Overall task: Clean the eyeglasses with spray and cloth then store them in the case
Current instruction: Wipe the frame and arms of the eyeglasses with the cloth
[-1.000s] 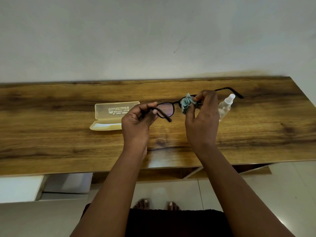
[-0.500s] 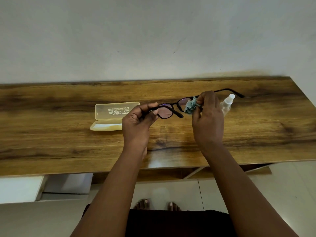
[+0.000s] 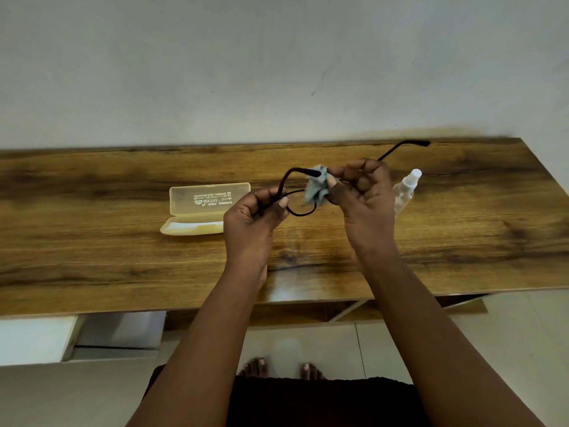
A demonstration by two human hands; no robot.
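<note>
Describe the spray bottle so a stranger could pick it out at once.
On the wooden table, look just beyond the right hand. The spray bottle lies there on its side: small, clear, white-capped, unlike the open yellowish case to the left.

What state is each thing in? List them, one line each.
eyeglasses: temples unfolded, held above the table.
cloth: crumpled, pinched against the frame.
case: open, empty.
spray bottle: lying on table.
left hand: grips frame.
right hand: pinches cloth.

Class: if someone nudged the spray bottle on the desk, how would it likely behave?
The spray bottle looks like thin clear plastic, so probably light. It seems to lie on its side on the desk, so it may roll or skid easily.
</note>
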